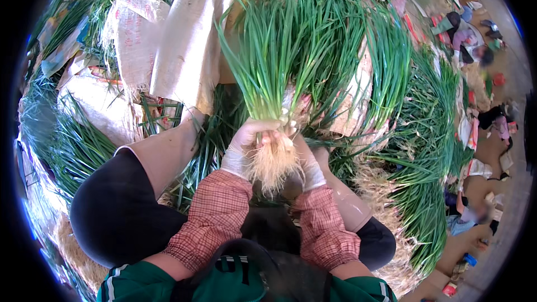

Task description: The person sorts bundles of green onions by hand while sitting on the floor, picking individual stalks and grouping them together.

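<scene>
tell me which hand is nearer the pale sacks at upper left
Left hand: it is below and right of the pale sacks; the right hand is farther right and lower.

At the top left, a whitish sack (134,36) with faded red print is beside a cream sack (184,39), and a pale sack (92,103) lies lower down. Far to the right, a person in a purple top (465,38) and a person in stripes (463,222) are on the brown floor (475,187). Below them are a small blue thing (469,259) and a small red thing (450,289), both too tiny to tell.
</scene>
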Demonstrator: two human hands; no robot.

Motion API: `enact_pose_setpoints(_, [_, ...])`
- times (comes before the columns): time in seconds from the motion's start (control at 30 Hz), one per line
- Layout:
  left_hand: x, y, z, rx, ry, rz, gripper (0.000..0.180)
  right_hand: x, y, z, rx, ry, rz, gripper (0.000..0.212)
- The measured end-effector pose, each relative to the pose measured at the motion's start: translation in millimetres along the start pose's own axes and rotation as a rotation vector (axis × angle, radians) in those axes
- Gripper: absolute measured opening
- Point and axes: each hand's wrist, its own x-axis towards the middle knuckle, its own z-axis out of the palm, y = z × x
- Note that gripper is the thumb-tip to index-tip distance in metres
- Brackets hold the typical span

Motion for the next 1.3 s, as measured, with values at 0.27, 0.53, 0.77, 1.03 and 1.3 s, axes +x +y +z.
enact_pose_setpoints(0.27, [5,-1,-5,-0.097,-0.041,-0.005,0.044,87,-63,-63,-1.09,0.413,0.229,0.027])
enact_pose_setpoints(0.53, [-5,18,8,-0.061,-0.087,0.086,0.045,31,-72,-13,-0.444,0.357,0.212,0.017])
enact_pose_setpoints(0.77, [-5,21,33,-0.135,-0.073,0.136,0.033,-67,24,91,-0.478,-0.217,0.397,0.026])
enact_pose_setpoints(1.03, [-10,22,13,0.185,0.079,-0.038,0.031,31,-92,35,-0.087,0.244,0.323,0.046])
enact_pose_setpoints(1.3, [-17,22,7,-0.036,0.052,-0.016,0.03,45,-50,70,0.584,0.424,0.506,0.023])
